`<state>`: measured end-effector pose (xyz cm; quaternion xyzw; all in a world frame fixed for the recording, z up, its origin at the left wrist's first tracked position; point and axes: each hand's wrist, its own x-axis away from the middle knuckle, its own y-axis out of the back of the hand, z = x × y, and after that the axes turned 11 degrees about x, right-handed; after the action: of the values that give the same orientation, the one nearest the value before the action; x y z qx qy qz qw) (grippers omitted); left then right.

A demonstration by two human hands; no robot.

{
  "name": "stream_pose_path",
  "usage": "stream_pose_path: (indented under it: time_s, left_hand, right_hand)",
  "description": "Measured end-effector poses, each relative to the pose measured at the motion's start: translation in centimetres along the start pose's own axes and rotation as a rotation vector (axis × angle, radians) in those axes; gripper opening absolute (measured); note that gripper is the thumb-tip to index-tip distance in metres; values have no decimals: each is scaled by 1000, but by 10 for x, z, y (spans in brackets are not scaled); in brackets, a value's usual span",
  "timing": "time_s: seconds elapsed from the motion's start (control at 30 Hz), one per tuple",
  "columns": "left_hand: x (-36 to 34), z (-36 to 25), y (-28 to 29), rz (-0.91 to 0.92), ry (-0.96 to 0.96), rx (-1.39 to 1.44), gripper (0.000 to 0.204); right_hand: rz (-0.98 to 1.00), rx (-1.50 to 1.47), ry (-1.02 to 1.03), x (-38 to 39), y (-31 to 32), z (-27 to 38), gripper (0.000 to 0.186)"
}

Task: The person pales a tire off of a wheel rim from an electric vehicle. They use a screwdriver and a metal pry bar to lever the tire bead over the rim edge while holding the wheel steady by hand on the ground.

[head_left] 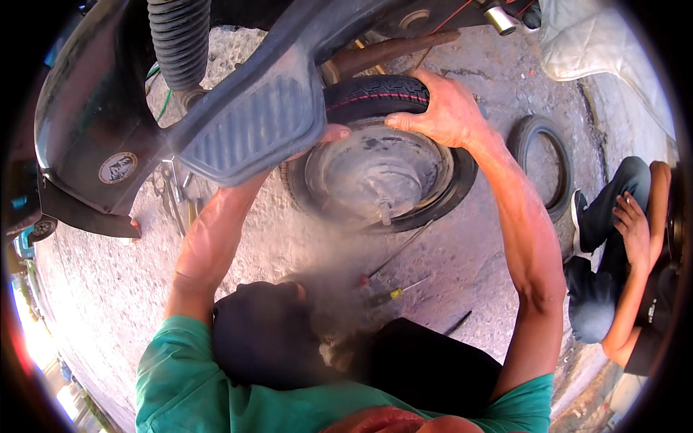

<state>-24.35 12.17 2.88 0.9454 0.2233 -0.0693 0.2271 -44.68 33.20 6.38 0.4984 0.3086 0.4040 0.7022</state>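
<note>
A wheel with a broad metal hub (372,177) lies on the rough ground ahead of me. Around its far side sits a black tyre (375,90) with a red line along the tread. My right hand (447,115) is closed over the tyre's far right part, thumb toward the rim and fingers over the tread. From the left, my left hand (333,134) reaches to the wheel's far left. Only its thumb side shows at the tyre's inner edge; a ridged black footrest (253,130) hides the other fingers.
Between my knees and the wheel lie a yellow-handled screwdriver (395,294) and thin rods. Wrenches (177,187) rest at left. A second tyre (516,148) is to the right, near a seated person (621,238). The black vehicle body (94,137) overhangs the far left.
</note>
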Motion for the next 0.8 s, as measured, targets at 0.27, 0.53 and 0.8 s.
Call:
stream_pose_path:
  time_s: [0.27, 0.53, 0.8]
  left_hand:
    - [1, 6, 6, 33, 3, -58, 79]
    - [53, 45, 7, 9, 378, 598, 84]
    - [124, 135, -30, 18, 713, 1092, 97]
  right_hand:
    - [42, -4, -30, 0, -2, 5, 76]
    - [86, -177, -98, -3, -7, -30, 81]
    - [60, -230, -131, -6, -15, -27, 82]
